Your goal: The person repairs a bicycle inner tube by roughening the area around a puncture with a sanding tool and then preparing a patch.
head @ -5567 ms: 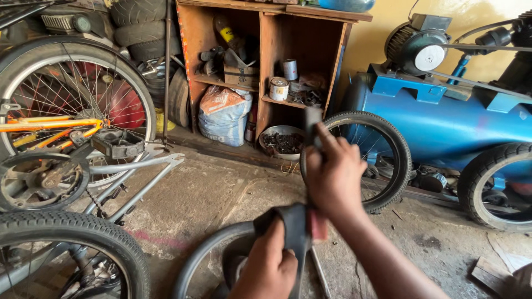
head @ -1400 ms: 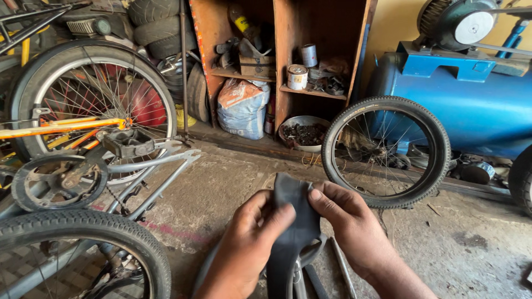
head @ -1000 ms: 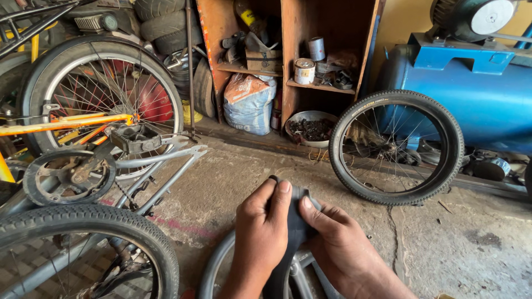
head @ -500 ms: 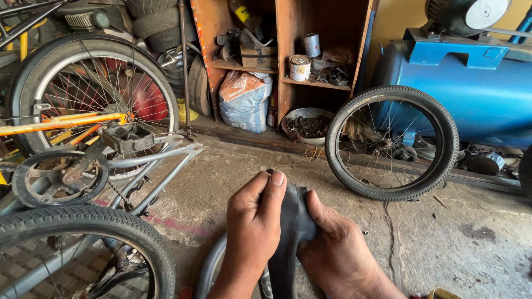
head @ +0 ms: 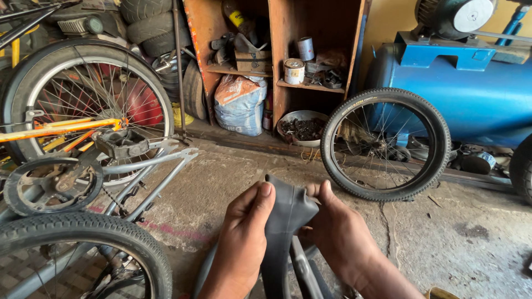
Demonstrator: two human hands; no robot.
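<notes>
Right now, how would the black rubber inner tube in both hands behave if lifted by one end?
The black rubber inner tube would probably droop: it folds limply between the left hand and right hand. It looks deflated, so likely light. Its matte rubber should grip rather than slip.

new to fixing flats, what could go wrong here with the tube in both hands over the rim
1. The left hand and right hand fold the tube sharply at the top; a crease or pinch there might weaken the rubber.
2. The tube hangs against the rim below; it could get nipped on the metal edge.
3. The floor looks gritty with scattered debris; dirt picked up by the tube might puncture it later.
</notes>
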